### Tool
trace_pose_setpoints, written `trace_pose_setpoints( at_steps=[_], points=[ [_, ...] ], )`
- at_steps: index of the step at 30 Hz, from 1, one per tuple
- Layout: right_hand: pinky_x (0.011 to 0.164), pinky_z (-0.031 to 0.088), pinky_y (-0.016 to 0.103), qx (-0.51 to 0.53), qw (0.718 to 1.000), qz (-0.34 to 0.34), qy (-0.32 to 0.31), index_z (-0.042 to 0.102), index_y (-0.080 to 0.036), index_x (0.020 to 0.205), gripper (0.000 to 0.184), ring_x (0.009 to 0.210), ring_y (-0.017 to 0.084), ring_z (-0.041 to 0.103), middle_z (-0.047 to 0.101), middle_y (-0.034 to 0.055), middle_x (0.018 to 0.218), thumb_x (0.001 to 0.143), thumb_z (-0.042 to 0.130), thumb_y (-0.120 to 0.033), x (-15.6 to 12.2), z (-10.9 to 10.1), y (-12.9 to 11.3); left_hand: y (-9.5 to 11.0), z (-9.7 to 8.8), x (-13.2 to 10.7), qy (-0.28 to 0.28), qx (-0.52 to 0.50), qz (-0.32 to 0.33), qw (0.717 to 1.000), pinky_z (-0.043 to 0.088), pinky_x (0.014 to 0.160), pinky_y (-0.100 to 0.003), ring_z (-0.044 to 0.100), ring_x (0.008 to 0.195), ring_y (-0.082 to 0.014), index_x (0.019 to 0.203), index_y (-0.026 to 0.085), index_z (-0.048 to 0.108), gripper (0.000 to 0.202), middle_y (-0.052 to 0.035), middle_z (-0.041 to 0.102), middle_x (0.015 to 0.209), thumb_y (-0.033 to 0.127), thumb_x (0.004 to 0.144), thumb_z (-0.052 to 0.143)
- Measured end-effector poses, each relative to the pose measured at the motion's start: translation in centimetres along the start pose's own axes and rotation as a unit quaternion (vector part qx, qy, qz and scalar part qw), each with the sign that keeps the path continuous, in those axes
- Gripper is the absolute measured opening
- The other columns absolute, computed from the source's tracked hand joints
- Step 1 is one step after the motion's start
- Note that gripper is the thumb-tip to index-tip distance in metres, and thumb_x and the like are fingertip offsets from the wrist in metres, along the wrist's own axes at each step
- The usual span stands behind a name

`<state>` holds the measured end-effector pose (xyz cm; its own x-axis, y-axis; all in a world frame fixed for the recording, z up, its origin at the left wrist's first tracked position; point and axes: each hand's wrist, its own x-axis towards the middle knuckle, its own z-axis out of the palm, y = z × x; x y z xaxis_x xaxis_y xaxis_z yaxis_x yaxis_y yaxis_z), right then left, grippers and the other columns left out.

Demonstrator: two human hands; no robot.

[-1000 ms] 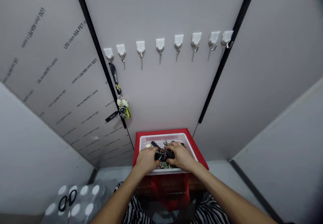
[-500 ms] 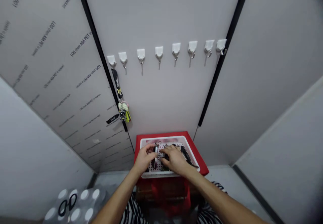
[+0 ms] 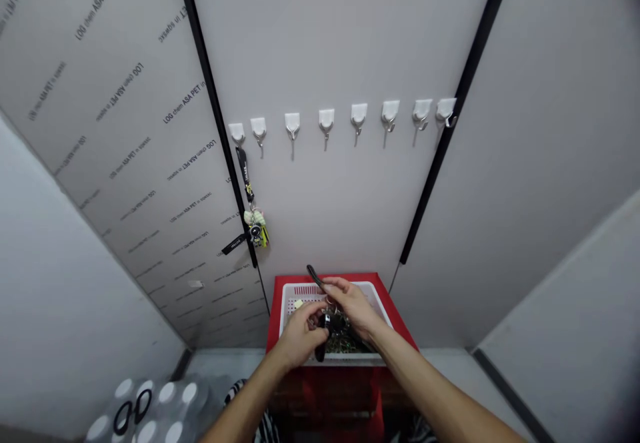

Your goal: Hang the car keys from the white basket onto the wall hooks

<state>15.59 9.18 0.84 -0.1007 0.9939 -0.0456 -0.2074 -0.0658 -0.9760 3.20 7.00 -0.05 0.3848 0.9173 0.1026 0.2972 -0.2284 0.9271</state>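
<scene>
Right hand [image 3: 354, 302]: grip is pinching the black strap [image 3: 317, 276] of a key bunch [image 3: 334, 323], lifting it just above the white basket [image 3: 290, 296]. Left hand [image 3: 303, 333]: fingers are closing around the bunch's lower end, both forearms reaching forward.

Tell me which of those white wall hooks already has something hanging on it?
Only the leftmost hook in the row: a black strap with a keychain charm hangs from it. The other seven are bare.

Perforated white plastic basket [image 3: 300, 291], shiny metal hooks [image 3: 326, 138]

Black-strapped keychain [image 3: 327, 315] — lifted above white basket [image 3: 334, 358], strap angled upward
</scene>
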Motion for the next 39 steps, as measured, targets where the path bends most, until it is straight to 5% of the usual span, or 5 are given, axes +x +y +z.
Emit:
trace_pose_setpoints(
  at_steps=[6,14,20,28,39],
  points=[
    [0.046,0.030,0.017,0.020,0.997,-0.038,0.063,0.046,-0.015,0.062,0.017,0.045,0.004,0.041,0.047,-0.0060,0.049,0.051,0.057,-0.021,0.2,0.9,-0.9,-0.4,0.1,1.0,0.028,-0.130,-0.028,0.991,0.035,0.070,-0.026,0.046,0.073,-0.0131,0.079,0.012,0.052,0.023,-0.0040,0.053,0.076,0.020,0.058,0.048],
    [0.055,0.034,0.020,0.041,0.997,-0.066,0.021,0.048,-0.014,0.074,0.023,0.053,0.007,0.047,0.053,-0.0027,0.056,0.053,0.055,-0.021,0.5,3.3,-3.5,1.2,-0.4,2.9,0.115,-0.191,0.047,0.974,0.035,0.070,-0.025,0.048,0.071,-0.0127,0.077,0.012,0.055,0.022,-0.0025,0.057,0.073,0.024,0.062,0.046],
    [0.046,0.032,0.019,-0.010,0.991,-0.134,-0.019,0.049,-0.013,0.064,0.019,0.044,0.006,0.042,0.051,-0.0028,0.050,0.055,0.053,-0.029,2.4,5.9,-8.8,5.3,-3.7,3.9,0.179,-0.215,0.063,0.958,0.030,0.048,-0.018,0.039,0.048,-0.0057,0.058,0.010,0.055,0.015,0.0032,0.046,0.048,0.025,0.057,0.052],
    [0.046,0.031,0.018,-0.025,0.975,-0.190,-0.110,0.047,-0.014,0.059,0.015,0.043,0.004,0.040,0.050,-0.0044,0.049,0.058,0.050,-0.029,5.0,10.1,-16.5,11.6,-9.1,5.6,0.193,-0.351,0.124,0.908,0.026,0.041,-0.014,0.037,0.042,-0.0012,0.065,0.011,0.051,0.025,0.0043,0.045,0.050,0.032,0.052,0.056],
    [0.038,0.027,0.017,-0.080,0.981,-0.176,-0.024,0.043,-0.013,0.050,0.018,0.035,0.003,0.035,0.048,-0.0037,0.044,0.067,0.041,-0.020,8.7,13.5,-19.8,14.3,-12.6,8.8,0.285,-0.312,0.107,0.900,0.023,0.037,-0.014,0.034,0.036,-0.0005,0.055,0.010,0.047,0.027,0.0058,0.040,0.043,0.035,0.053,0.055]
  ],
)
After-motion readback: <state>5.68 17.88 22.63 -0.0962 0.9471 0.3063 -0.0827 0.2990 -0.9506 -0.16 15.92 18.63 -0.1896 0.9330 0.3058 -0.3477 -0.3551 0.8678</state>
